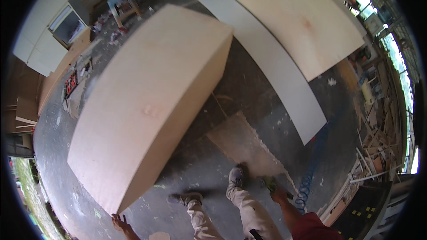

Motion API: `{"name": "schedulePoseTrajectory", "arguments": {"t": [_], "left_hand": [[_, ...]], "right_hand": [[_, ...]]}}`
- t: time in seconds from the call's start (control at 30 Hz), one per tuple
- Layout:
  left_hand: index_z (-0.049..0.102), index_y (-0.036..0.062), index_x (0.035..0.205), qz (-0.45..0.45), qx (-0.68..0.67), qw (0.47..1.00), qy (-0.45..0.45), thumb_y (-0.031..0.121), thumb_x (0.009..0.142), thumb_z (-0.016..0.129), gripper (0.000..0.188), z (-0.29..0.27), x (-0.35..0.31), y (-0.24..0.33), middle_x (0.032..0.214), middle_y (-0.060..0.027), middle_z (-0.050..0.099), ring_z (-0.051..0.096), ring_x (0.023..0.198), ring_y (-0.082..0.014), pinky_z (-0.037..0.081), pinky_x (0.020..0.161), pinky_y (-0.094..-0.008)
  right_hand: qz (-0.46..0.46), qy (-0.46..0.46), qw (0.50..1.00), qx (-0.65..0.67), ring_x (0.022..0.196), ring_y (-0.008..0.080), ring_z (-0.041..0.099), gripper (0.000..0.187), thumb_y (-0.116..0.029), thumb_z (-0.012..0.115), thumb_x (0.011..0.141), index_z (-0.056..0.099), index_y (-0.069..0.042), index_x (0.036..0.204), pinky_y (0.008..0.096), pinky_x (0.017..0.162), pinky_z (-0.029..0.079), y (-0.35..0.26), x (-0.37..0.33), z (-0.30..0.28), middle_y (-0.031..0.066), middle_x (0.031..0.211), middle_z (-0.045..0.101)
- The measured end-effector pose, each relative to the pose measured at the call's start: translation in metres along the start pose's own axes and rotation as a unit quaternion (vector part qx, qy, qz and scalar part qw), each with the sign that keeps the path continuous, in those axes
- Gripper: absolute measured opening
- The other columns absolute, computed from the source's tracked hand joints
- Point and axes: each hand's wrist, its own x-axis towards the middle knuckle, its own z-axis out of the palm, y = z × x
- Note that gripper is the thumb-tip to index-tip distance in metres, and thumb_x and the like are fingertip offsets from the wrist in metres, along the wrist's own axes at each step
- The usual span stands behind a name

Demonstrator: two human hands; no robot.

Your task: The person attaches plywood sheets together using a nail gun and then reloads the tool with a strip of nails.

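Observation:
A long pale plywood box lies slantwise across the floor, its broad top and one long side facing me. At its near lower corner, my left hand has its fingers bent against the edge, gripping the corner. Low on the right, my right hand is closed around a green tool that looks like a nail gun, held away from the box. The hand and shadow hide part of the tool. A blue coiled air hose hangs just beside that hand.
Past the box lie a long white board and another large plywood panel. A worn brown sheet is on the floor by my feet. Scrap wood piles up along the right. A blue stool stands far left, near a red-and-black tool set.

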Motion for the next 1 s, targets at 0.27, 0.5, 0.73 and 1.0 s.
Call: {"name": "schedulePoseTrajectory", "arguments": {"t": [0.27, 0.5, 0.73, 1.0], "left_hand": [[0.051, 0.0031, 0.132, 0.054, 0.125, 0.99, -0.045, 0.049, 0.099, 0.061, 0.057, -0.028, 0.025, 0.056, 0.131, -0.0171, 0.058, 0.054, 0.129, -0.0311, 0.059, 0.093, -0.0466], [0.055, 0.0024, 0.128, 0.037, 0.179, 0.982, -0.047, 0.044, 0.105, 0.05, 0.048, -0.024, 0.009, 0.088, 0.126, -0.0133, 0.061, 0.058, 0.121, -0.0282, 0.058, 0.091, -0.0472], [0.056, 0.0011, 0.123, -0.002, 0.171, 0.985, -0.027, 0.042, 0.106, 0.049, 0.045, -0.015, -0.004, 0.088, 0.123, -0.0159, 0.061, 0.057, 0.12, -0.029, 0.059, 0.09, -0.0478], [0.046, 0.0025, 0.137, 0.003, 0.16, 0.986, -0.042, 0.046, 0.106, 0.048, 0.053, -0.034, 0.003, 0.082, 0.135, -0.018, 0.056, 0.054, 0.131, -0.03, 0.057, 0.095, -0.0523]], "right_hand": [[0.051, 0.038, 0.998, 0.026, 0.113, 0.0446, 0.059, 0.055, -0.024, 0.078, 0.083, 0.054, 0.004, 0.123, 0.0523, 0.096, 0.047, 0.005, 0.133, 0.132, 0.0266, 0.118, 0.061], [0.051, 0.098, 0.994, 0.028, 0.11, 0.0415, 0.06, 0.051, -0.018, 0.081, 0.081, 0.054, 0.002, 0.12, 0.0497, 0.094, 0.048, -0.015, 0.193, 0.162, 0.0224, 0.115, 0.06], [0.042, 0.074, 0.996, 0.021, 0.103, 0.0383, 0.064, 0.039, -0.019, 0.076, 0.086, 0.058, 0.002, 0.114, 0.0485, 0.089, 0.052, 0.006, 0.2, 0.188, 0.0203, 0.111, 0.063], [-0.08, -0.018, 0.976, 0.203, 0.083, 0.0302, 0.072, 0.021, -0.018, 0.072, 0.09, 0.067, 0.001, 0.098, 0.0409, 0.076, 0.056, -0.082, 0.19, 0.144, 0.0154, 0.088, 0.074]]}}
